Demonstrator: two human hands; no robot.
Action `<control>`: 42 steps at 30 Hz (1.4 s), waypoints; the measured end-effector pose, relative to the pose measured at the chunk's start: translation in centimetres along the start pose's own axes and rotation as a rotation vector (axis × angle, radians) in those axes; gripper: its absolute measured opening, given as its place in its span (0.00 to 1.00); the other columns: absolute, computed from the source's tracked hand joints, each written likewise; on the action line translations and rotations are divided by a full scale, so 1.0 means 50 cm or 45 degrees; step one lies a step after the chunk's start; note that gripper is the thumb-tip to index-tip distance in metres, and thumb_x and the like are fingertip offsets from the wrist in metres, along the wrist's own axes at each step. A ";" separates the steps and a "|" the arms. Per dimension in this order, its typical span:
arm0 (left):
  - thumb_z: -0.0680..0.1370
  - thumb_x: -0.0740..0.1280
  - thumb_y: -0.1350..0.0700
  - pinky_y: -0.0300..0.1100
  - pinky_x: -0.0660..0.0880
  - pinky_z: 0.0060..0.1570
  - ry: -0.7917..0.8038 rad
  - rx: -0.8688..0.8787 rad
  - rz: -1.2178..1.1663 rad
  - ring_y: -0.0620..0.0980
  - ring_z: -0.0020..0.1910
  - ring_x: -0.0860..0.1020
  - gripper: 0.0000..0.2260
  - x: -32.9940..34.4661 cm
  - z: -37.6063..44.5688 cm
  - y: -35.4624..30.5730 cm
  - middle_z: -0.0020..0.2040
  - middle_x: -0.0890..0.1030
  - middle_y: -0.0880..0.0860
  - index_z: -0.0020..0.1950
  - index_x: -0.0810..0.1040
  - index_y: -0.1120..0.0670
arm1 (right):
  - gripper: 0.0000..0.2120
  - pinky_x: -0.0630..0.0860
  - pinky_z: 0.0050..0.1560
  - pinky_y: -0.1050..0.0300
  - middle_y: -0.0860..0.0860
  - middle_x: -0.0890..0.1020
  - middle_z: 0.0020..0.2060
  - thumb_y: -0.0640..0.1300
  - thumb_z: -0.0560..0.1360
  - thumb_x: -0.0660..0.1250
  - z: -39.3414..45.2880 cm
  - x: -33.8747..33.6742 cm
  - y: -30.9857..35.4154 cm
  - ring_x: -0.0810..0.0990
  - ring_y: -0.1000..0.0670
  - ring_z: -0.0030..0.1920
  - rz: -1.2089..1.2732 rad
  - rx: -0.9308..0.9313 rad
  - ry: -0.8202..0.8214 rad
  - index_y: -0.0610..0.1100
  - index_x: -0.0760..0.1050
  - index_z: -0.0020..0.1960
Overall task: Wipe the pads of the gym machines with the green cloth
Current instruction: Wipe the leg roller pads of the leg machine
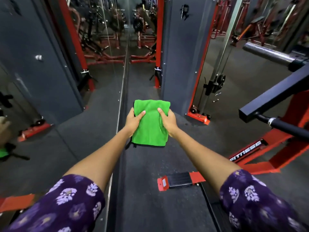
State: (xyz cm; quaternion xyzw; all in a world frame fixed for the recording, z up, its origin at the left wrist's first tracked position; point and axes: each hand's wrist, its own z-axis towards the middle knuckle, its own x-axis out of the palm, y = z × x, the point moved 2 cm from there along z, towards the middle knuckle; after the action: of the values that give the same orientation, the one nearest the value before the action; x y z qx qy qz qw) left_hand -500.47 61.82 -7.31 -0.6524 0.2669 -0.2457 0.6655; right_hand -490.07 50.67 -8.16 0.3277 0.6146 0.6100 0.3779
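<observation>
We hold the folded green cloth (151,123) out over the gym floor (147,190), left hand (133,120) and right hand (168,122) each with a closed grip on an edge, no pad under it, so the wiping seems yet to begin.

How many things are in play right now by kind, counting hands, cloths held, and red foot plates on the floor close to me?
Hands: 2, the left hand and right hand, each with a grip on the cloth.
Green cloth: 1, folded, held between both hands.
Red foot plate: 1, on the floor.
Total: 4
</observation>
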 end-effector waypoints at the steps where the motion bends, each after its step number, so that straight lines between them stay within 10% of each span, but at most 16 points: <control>1: 0.77 0.67 0.57 0.38 0.74 0.47 0.000 0.028 0.067 0.47 0.50 0.76 0.13 0.002 0.026 -0.002 0.54 0.77 0.52 0.60 0.71 0.58 | 0.14 0.72 0.63 0.48 0.47 0.81 0.56 0.48 0.77 0.65 0.021 0.008 -0.001 0.78 0.46 0.58 -0.027 0.001 -0.058 0.43 0.75 0.60; 11: 0.81 0.60 0.51 0.50 0.76 0.55 0.193 -0.256 -0.135 0.53 0.51 0.78 0.10 0.073 0.368 0.014 0.56 0.78 0.56 0.56 0.72 0.56 | 0.16 0.71 0.64 0.46 0.47 0.80 0.58 0.50 0.78 0.63 0.342 0.034 -0.012 0.77 0.45 0.60 -0.097 0.000 -0.208 0.44 0.74 0.62; 29: 0.79 0.64 0.57 0.40 0.70 0.49 0.137 0.210 0.321 0.49 0.50 0.74 0.11 0.336 0.975 -0.040 0.51 0.77 0.51 0.60 0.71 0.58 | 0.19 0.70 0.61 0.52 0.45 0.78 0.61 0.53 0.80 0.59 0.947 -0.053 0.000 0.75 0.42 0.63 -0.401 -0.047 -0.339 0.44 0.74 0.64; 42: 0.80 0.62 0.56 0.46 0.70 0.50 0.740 0.442 0.427 0.57 0.54 0.76 0.09 0.807 1.407 -0.088 0.54 0.78 0.57 0.57 0.70 0.59 | 0.17 0.70 0.59 0.55 0.44 0.80 0.59 0.51 0.79 0.61 1.360 -0.344 -0.009 0.76 0.43 0.61 -0.351 0.004 -0.936 0.42 0.75 0.62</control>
State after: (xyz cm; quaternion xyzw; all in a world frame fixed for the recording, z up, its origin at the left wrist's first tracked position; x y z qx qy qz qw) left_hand -423.11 86.33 -3.86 -0.3802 0.5021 -0.3496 0.6937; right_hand -422.66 69.94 -5.48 0.4392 0.4774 0.3945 0.6508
